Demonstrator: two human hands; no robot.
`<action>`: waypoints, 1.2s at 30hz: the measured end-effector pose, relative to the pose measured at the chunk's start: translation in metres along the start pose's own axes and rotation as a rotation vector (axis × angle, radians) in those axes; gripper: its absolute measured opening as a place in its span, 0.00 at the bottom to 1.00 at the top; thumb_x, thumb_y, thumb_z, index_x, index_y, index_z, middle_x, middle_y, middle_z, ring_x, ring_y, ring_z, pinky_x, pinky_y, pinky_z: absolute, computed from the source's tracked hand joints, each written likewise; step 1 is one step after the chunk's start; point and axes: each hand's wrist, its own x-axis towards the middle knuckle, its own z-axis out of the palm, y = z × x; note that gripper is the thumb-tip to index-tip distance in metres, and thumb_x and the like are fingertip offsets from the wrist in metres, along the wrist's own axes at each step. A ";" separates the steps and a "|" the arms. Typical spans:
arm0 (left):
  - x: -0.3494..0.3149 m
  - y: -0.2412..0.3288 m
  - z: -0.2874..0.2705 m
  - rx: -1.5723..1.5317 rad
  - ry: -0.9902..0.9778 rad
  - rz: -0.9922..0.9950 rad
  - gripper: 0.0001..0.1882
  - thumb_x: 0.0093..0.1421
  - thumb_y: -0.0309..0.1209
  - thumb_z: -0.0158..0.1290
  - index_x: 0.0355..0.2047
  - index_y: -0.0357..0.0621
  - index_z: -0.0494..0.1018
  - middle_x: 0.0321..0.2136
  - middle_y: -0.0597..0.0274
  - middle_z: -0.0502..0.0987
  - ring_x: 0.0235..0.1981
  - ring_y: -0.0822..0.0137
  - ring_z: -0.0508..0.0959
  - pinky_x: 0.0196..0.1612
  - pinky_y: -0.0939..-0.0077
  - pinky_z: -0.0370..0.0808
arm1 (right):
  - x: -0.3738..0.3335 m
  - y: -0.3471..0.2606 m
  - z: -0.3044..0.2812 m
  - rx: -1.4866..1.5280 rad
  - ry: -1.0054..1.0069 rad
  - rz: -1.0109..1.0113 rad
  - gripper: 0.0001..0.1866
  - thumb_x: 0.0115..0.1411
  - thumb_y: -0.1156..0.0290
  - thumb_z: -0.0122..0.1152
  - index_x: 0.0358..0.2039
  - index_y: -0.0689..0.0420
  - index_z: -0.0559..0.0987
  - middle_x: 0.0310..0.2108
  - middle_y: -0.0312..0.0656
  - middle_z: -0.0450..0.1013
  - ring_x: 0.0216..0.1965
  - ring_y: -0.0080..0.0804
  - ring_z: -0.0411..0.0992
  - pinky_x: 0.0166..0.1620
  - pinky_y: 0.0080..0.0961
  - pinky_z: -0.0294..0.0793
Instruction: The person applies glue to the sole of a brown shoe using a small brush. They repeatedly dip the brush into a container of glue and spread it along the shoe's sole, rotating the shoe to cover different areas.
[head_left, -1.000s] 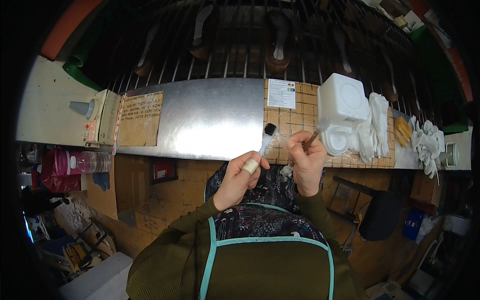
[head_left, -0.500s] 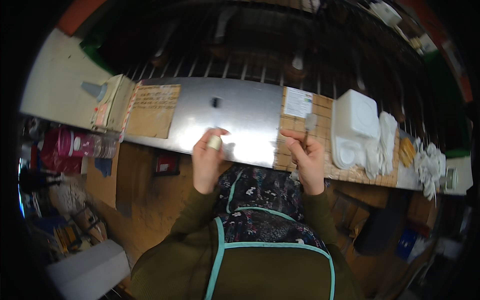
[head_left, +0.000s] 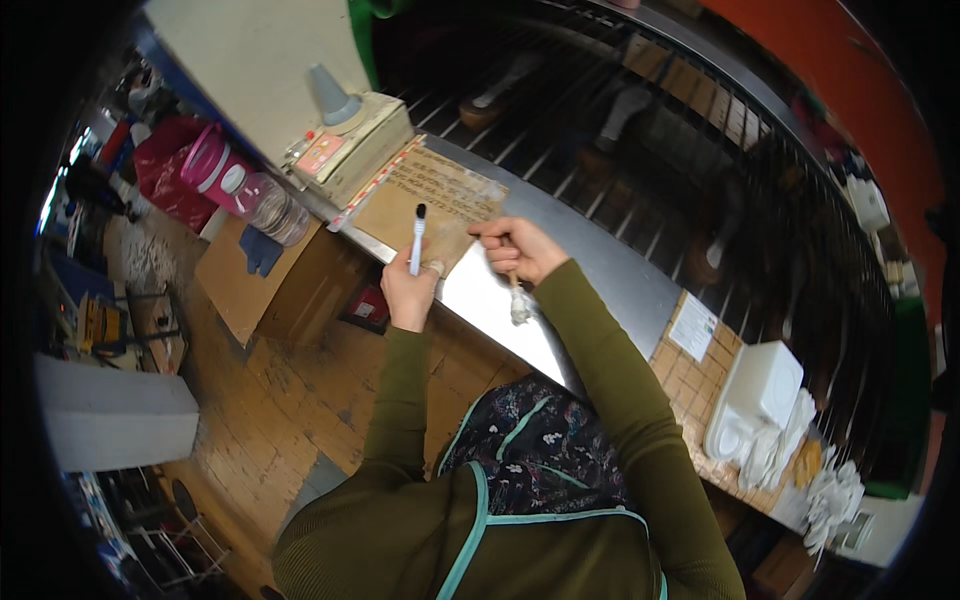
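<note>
My left hand (head_left: pixel 408 296) is closed around a small brush (head_left: pixel 416 248) with a pale handle and black bristles, which stands up from the fingers. A cream-coloured cover sits on a fingertip or thumb of that hand. Both hands are over the front part of a flat brown cardboard piece (head_left: pixel 385 215) on the metal bench top (head_left: pixel 495 315). My right hand (head_left: pixel 522 250) has its fingers curled, with a thin-handled tool (head_left: pixel 519 304) in them. The tool's whitish, clotted head hangs below the hand; its exact kind is unclear.
A control box (head_left: pixel 365 150) bearing a grey cone (head_left: pixel 333 98) stands at the bench's left end. Beyond the bench runs a dark rack of bars (head_left: pixel 590 200) with shoes on it. A white plastic container (head_left: pixel 755 385) and white gloves (head_left: pixel 835 495) lie at right.
The view has swung left, and both hands are now over the cardboard. My right hand has crossed leftward, its tool's head turning from up to down. The brush in my left hand shows sharply now.
</note>
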 end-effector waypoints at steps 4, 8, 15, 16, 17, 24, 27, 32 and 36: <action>0.000 0.006 0.000 -0.011 -0.035 -0.057 0.21 0.45 0.27 0.63 0.43 0.45 0.78 0.13 0.64 0.70 0.16 0.72 0.69 0.24 0.75 0.69 | -0.007 -0.014 -0.010 0.094 -0.045 0.022 0.17 0.59 0.79 0.41 0.49 0.73 0.64 0.17 0.32 0.58 0.10 0.14 0.50 0.11 0.13 0.52; 0.000 0.006 -0.002 0.005 -0.031 -0.044 0.21 0.45 0.28 0.63 0.43 0.45 0.78 0.13 0.62 0.70 0.15 0.71 0.70 0.25 0.74 0.70 | -0.012 -0.021 -0.011 0.055 0.018 -0.034 0.17 0.59 0.80 0.39 0.49 0.73 0.64 0.17 0.33 0.57 0.09 0.14 0.50 0.10 0.13 0.51; -0.007 -0.005 0.003 0.038 0.076 -0.007 0.25 0.43 0.34 0.65 0.43 0.41 0.77 0.27 0.41 0.77 0.31 0.50 0.80 0.35 0.64 0.77 | 0.012 0.005 -0.004 -1.416 0.377 -0.584 0.24 0.56 0.69 0.48 0.54 0.64 0.69 0.25 0.49 0.72 0.25 0.39 0.70 0.30 0.31 0.69; -0.009 0.000 0.005 0.027 0.102 0.003 0.26 0.43 0.34 0.65 0.44 0.42 0.77 0.27 0.42 0.77 0.31 0.49 0.80 0.35 0.63 0.77 | 0.019 0.009 -0.004 -1.670 0.498 -0.770 0.24 0.55 0.64 0.50 0.51 0.64 0.72 0.31 0.57 0.77 0.36 0.53 0.76 0.42 0.41 0.74; -0.013 -0.005 0.007 0.054 0.169 0.058 0.24 0.43 0.34 0.64 0.44 0.44 0.77 0.26 0.44 0.77 0.30 0.49 0.80 0.34 0.63 0.76 | 0.008 0.007 0.030 -1.702 0.613 -0.526 0.24 0.55 0.63 0.50 0.49 0.63 0.74 0.36 0.63 0.74 0.44 0.61 0.71 0.49 0.46 0.70; -0.017 0.004 0.001 -0.059 0.171 -0.008 0.20 0.45 0.32 0.64 0.39 0.42 0.75 0.21 0.50 0.77 0.23 0.55 0.79 0.30 0.65 0.75 | 0.024 0.027 0.045 -1.927 0.848 -0.575 0.15 0.54 0.67 0.50 0.27 0.67 0.79 0.28 0.63 0.75 0.33 0.60 0.75 0.40 0.49 0.74; -0.016 -0.001 0.006 -0.106 0.195 0.015 0.20 0.44 0.30 0.64 0.39 0.41 0.75 0.21 0.50 0.77 0.24 0.55 0.79 0.31 0.65 0.75 | 0.029 0.029 0.043 -1.954 0.827 -0.563 0.15 0.54 0.67 0.50 0.28 0.68 0.78 0.28 0.64 0.74 0.34 0.62 0.74 0.41 0.50 0.73; -0.010 -0.003 0.007 0.030 0.229 0.076 0.21 0.41 0.32 0.63 0.38 0.42 0.76 0.23 0.46 0.77 0.27 0.50 0.80 0.33 0.60 0.76 | 0.037 0.022 0.032 -1.948 0.815 -0.653 0.13 0.53 0.67 0.51 0.25 0.66 0.76 0.26 0.63 0.74 0.32 0.60 0.75 0.37 0.50 0.74; -0.007 0.001 0.002 0.012 0.163 -0.065 0.27 0.41 0.33 0.65 0.44 0.40 0.76 0.22 0.47 0.77 0.24 0.56 0.80 0.31 0.66 0.76 | 0.028 0.006 0.023 -1.854 0.852 -0.585 0.14 0.56 0.66 0.49 0.33 0.64 0.76 0.31 0.64 0.74 0.37 0.63 0.73 0.42 0.52 0.72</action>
